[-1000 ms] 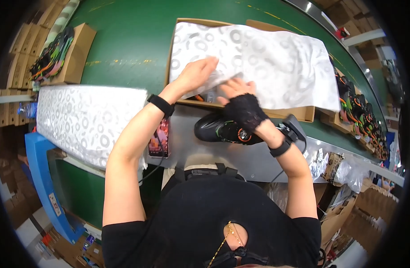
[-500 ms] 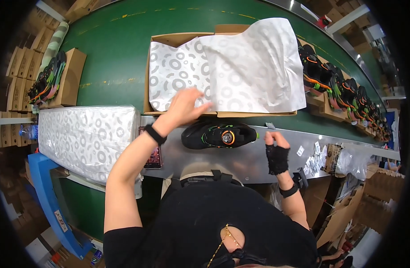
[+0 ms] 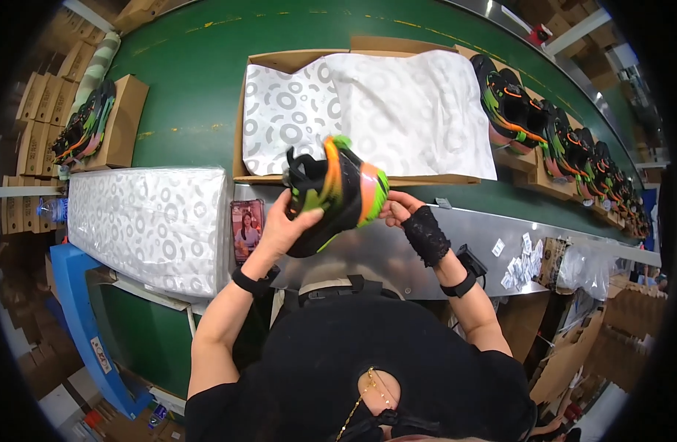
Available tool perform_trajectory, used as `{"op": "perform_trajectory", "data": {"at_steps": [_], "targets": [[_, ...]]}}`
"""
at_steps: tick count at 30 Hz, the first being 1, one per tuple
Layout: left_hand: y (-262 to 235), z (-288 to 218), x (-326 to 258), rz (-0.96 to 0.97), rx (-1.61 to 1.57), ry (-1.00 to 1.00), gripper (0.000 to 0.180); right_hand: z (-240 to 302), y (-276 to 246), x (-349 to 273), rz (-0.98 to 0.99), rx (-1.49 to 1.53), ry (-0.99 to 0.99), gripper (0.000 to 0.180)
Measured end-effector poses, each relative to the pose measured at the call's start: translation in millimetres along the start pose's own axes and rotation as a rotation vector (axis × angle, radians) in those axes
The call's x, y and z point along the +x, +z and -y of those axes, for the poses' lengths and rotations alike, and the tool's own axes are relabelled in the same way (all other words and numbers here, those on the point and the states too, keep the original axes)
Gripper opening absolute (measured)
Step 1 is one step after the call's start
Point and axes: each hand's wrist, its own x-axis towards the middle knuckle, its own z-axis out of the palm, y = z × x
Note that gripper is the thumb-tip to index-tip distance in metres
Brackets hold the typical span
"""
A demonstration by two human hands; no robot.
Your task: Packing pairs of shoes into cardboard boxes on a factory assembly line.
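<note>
My left hand (image 3: 285,228) is wrapped round a black sneaker (image 3: 331,193) with orange, green and pink parts, held tilted above the metal work surface. My right hand (image 3: 406,211), in a black lace fingerless glove, is at the sneaker's green-edged end with fingers pinched together. Whether a small item is between those fingers is too small to tell. Just beyond the sneaker lies an open cardboard box (image 3: 239,147), lined with white wrapping paper (image 3: 412,110) printed with grey rings. The paper hides what is inside.
Left of the box lies a stack of patterned paper (image 3: 147,228), with a phone (image 3: 247,230) beside it. Several small labels (image 3: 524,264) are scattered at the right. Rows of sneakers on boxes (image 3: 509,110) line the right of the green belt (image 3: 191,96); more stand far left.
The sneaker has been lifted off the metal surface and turned in my left hand, which came back from the box's paper. My right hand has moved left to the sneaker. The paper lies flatter.
</note>
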Motion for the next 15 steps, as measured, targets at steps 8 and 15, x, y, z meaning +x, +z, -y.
{"op": "perform_trajectory", "data": {"at_steps": [8,15], "targets": [[-21.7,-40.4,117.1,-0.033,-0.608,-0.035,0.048,-10.9,23.5,45.8,-0.440,0.546,-0.035,0.018],[6.5,0.3,196.2,0.084,0.051,-0.465,0.059,-2.5,49.6,20.7,-0.692,-0.058,-0.462,0.030]]}}
